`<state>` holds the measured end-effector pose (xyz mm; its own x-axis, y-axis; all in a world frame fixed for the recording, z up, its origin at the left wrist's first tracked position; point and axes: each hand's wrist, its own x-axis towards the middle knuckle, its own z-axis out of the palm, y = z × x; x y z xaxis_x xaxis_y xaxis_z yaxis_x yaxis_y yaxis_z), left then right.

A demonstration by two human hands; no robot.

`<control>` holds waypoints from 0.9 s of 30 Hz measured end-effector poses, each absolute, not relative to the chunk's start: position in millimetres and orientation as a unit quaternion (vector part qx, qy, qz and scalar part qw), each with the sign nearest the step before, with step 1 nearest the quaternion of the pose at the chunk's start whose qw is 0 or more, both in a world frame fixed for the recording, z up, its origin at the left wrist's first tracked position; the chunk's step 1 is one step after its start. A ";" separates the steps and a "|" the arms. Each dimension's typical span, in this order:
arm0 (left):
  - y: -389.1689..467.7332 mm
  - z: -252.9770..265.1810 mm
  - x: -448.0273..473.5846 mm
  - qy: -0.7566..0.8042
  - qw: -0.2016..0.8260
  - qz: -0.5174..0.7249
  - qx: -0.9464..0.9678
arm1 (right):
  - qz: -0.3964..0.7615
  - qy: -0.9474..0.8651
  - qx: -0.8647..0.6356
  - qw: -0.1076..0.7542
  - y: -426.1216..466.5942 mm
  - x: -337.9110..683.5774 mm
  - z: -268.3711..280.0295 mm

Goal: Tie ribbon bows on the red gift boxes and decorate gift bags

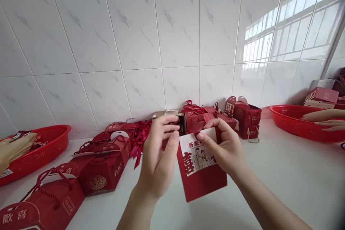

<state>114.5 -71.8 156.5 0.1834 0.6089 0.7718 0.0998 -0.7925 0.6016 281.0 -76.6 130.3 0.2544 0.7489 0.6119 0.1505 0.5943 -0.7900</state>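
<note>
A flat red card (206, 185) with a white printed panel is held up above the white counter. Red lettering and a drawing of a couple show on the panel. My right hand (223, 145) pinches its upper right part between thumb and fingers. Beside the upper left corner is my left hand (160, 158), fingers apart and slightly curled, thumb tip close to the edge; whether it touches cannot be made out. Behind the hands lie red gift boxes (194, 120) with ribbons, partly hidden, and a heap of red ribbons (141, 134).
Red gift boxes with cord handles (58, 201) line the left side. Another red box (248, 118) stands near the tiled wall (140, 36). Other people's hands reach into a red basket at left (58, 145) and another at right (285, 124). More boxes (322, 95) are stacked far right.
</note>
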 end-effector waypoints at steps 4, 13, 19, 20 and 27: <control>-71.6 161.8 103.3 0.154 0.033 0.675 0.721 | 0.158 -0.608 -0.453 0.633 -71.0 281.4 127.6; -60.4 165.9 91.8 0.272 -0.196 0.518 0.787 | 0.170 -0.650 -0.454 0.585 -65.4 279.5 122.4; -43.7 159.5 89.0 0.333 -0.084 0.521 0.781 | 0.172 -0.685 -0.396 0.587 -78.6 277.3 127.5; -42.3 158.7 88.9 0.340 -0.063 0.519 0.782 | 0.173 -0.689 -0.386 0.588 -80.6 277.3 128.0; -55.2 160.4 96.9 0.333 0.179 0.542 0.751 | 0.004 -0.737 -0.287 0.612 -89.0 277.7 131.3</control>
<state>96.9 -55.2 160.4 0.1912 0.6937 0.6944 0.3055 -0.7144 0.6296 277.7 -89.0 131.3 -0.0868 0.4287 0.8993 0.4187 0.8347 -0.3576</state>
